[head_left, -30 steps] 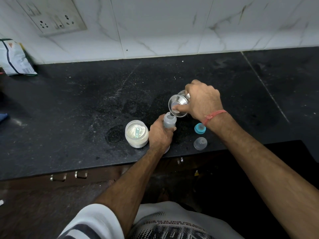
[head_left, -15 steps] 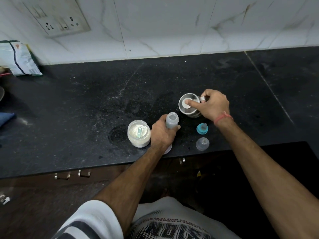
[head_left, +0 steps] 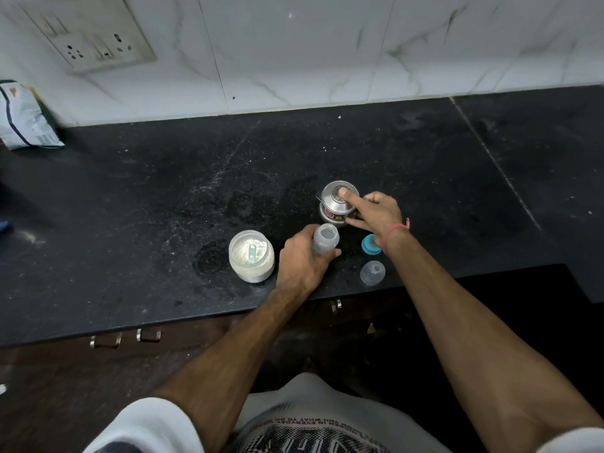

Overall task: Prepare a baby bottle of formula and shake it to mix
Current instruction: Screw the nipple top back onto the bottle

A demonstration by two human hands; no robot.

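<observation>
My left hand (head_left: 304, 263) grips the small clear baby bottle (head_left: 326, 238), which stands upright and uncapped on the black counter (head_left: 147, 197). Just behind it a steel cup (head_left: 336, 204) stands on the counter. My right hand (head_left: 376, 214) holds that cup, index finger hooked over the rim and thumb against its side. To the left of the bottle stands an open jar of white formula powder (head_left: 251, 256) with a pale scoop in it. The blue ring with the nipple (head_left: 371, 245) and the clear cap (head_left: 372, 273) lie to the right of the bottle.
A white packet (head_left: 23, 119) leans against the wall at the far left. A switch and socket plate (head_left: 94, 37) is on the tiled wall. The counter's front edge runs just below the cap, with drawer handles (head_left: 125, 338) underneath.
One second ago my right hand held the steel cup tilted over the bottle's mouth. It has since set the cup upright on the counter behind the bottle. My left hand kept its hold.
</observation>
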